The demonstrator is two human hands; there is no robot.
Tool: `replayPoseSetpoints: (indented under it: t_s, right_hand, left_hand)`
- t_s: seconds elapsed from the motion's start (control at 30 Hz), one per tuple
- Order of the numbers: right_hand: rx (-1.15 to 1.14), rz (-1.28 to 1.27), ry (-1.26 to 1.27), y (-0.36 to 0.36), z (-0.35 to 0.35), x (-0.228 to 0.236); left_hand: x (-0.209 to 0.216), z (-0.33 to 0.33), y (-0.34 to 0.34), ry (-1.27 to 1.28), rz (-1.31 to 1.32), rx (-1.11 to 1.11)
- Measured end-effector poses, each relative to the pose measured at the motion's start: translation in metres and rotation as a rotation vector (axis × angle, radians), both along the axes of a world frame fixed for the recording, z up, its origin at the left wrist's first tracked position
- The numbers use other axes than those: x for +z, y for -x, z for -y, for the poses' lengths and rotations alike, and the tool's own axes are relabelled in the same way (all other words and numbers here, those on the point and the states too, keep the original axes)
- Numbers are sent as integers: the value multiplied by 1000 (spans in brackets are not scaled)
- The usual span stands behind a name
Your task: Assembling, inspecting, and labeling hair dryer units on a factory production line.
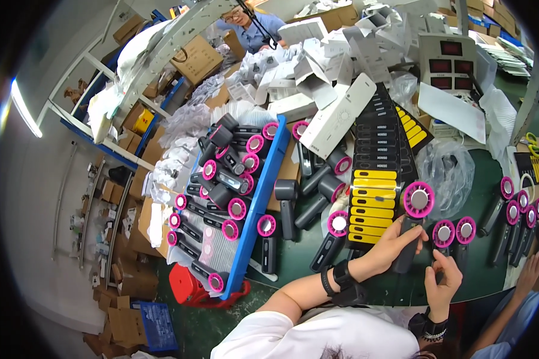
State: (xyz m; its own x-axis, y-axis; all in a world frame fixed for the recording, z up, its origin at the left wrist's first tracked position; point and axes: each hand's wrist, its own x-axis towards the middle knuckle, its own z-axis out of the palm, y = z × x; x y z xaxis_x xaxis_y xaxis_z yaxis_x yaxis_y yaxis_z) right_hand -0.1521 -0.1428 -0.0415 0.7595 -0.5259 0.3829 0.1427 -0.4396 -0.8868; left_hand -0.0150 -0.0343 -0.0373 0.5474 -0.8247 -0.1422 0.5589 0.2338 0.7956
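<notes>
My left hand (389, 246) is wrapped round the handle of a dark grey hair dryer (418, 200), whose magenta ring and silver centre face up toward me. Just right of it is my right hand (443, 281), its fingers curled in and its thumb near the forefinger; anything in them is too small or hidden to make out. Beyond its fingertips lie two more hair dryers (444, 234) with the same magenta rings, their handles partly covered by the hand. Black sheets with yellow strips (372, 206) lie fanned out left of the held dryer.
A blue tray (256, 206) full of hair dryers stands at left, above a red stool (188, 286). White boxes (341, 116) pile up at the back beside a display unit (448, 63). Clear plastic bags (446, 176) lie nearby. Another person's hand (530, 272) is at far right.
</notes>
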Motion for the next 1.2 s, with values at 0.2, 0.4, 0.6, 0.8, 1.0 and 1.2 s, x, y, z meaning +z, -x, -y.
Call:
replayPoseSetpoints:
  t_s: [0.2,0.4,0.6,0.8,1.0,1.2]
  right_hand:
    - [-30,20,17,11,3,-2]
    - [-40,21,12,11,-1,0]
    - [-30,60,109,-11,-5,18]
    - [-22,115,255,-15,-7,23]
    - [-15,160,369,-21,-12,25]
    - [-40,201,458,-30,-18,23]
  left_hand:
    - [-2,-1,10,23,-4,-12]
    - [1,-1,6,13,-72,3]
    - [3,-7,-5,53,-75,32]
    - [14,-5,-3,83,-97,50]
    - [14,-4,5,74,-85,61]
    - [14,-5,6,73,-26,65]
